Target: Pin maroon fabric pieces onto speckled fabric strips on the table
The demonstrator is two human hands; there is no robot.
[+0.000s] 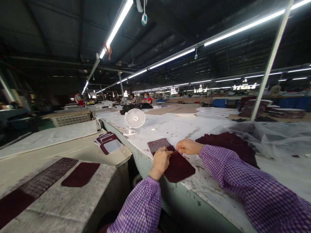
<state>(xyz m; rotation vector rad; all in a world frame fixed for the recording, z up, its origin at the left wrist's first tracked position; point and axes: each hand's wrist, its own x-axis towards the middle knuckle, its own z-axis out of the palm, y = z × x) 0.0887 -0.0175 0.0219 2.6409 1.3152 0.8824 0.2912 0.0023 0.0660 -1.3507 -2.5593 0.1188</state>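
Observation:
A maroon fabric piece (180, 166) with angled corners lies at the table's near edge and overhangs it slightly. A speckled grey-maroon strip (159, 144) adjoins its far side. My left hand (160, 161) is closed on the seam between the two, fingers bent and thumb side towards the right hand. Just to the right, my right hand (189, 147) is closed in a pinch at the cloth's upper edge. Its fingertips are nearly touching the left hand's, and any small item between them is hidden.
A white clip fan (134, 119) stands beyond my hands. Dark maroon cloth (229, 145) and clear plastic sheeting (274, 136) lie right. On the left-hand table are a maroon panel (81, 174), a speckled strip (50, 176) and stacked trimmed pieces (109, 142). A metal pole (270, 64) rises at right.

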